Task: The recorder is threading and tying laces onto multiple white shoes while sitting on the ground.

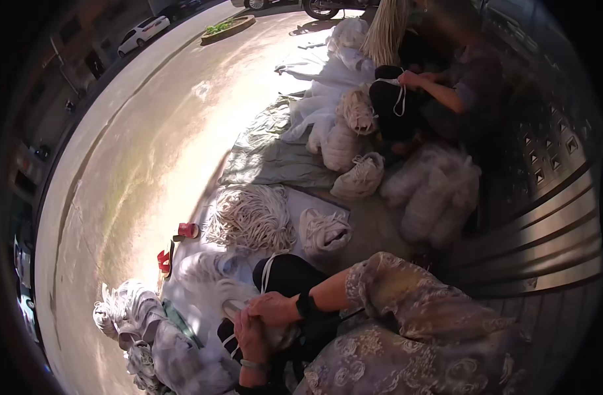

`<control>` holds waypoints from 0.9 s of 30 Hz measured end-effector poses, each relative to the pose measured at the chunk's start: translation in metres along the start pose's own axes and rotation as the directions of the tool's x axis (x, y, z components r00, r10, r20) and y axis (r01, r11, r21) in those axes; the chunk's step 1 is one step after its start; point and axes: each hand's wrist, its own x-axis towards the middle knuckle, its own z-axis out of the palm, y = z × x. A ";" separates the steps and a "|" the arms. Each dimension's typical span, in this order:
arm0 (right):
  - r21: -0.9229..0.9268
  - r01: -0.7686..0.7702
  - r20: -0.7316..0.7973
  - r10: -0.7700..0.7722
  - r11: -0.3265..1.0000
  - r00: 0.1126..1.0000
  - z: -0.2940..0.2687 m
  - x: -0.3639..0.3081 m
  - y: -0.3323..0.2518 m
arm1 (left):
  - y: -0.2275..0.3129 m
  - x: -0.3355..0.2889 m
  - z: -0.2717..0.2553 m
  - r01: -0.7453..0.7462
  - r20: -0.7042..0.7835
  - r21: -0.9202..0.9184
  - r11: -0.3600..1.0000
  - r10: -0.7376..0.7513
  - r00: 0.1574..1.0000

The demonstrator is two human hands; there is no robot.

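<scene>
My right hand (273,308), with a dark watch at the wrist, and my left hand (250,341), with a bracelet, meet over my lap. Their fingers are closed and pressed together on white cord (231,308). Which strand lies in which hand is partly hidden by the fingers. A loop of white cord (267,273) rests over my black-clad knee (289,274). Just beyond the knee lies a loose heap of pale cords (252,218). Beside that heap is a tied white bundle (324,232).
More white bundles (140,322) pile up at lower left. Red-strapped footwear (188,230) sits at the sheet's left edge. A green tarp (268,155) stretches farther away. Another person (462,89) sits at upper right, handling white cord near wrapped bundles (436,191).
</scene>
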 end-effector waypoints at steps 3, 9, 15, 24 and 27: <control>0.002 0.052 -0.058 -0.052 0.999 0.997 0.000 -0.004 -0.002 | -0.008 -0.006 -0.001 -0.165 -0.083 0.195 0.967 0.184 0.979; -0.148 0.124 -0.076 -0.136 0.981 0.988 -0.002 -0.007 -0.011 | -0.022 -0.017 0.006 -0.197 -0.144 0.125 0.972 0.214 0.966; -0.149 0.204 -0.145 -0.226 0.968 0.963 0.000 -0.003 -0.008 | -0.008 -0.011 0.010 -0.207 -0.203 0.148 0.967 0.234 0.951; -0.281 0.185 0.087 -0.167 0.942 0.982 -0.010 -0.007 -0.023 | -0.005 -0.024 0.014 -0.157 -0.262 0.108 0.982 0.180 0.948; -0.404 0.281 0.245 -0.193 0.871 0.950 -0.026 -0.008 -0.018 | -0.013 -0.043 0.008 -0.090 -0.300 0.028 0.996 0.094 0.949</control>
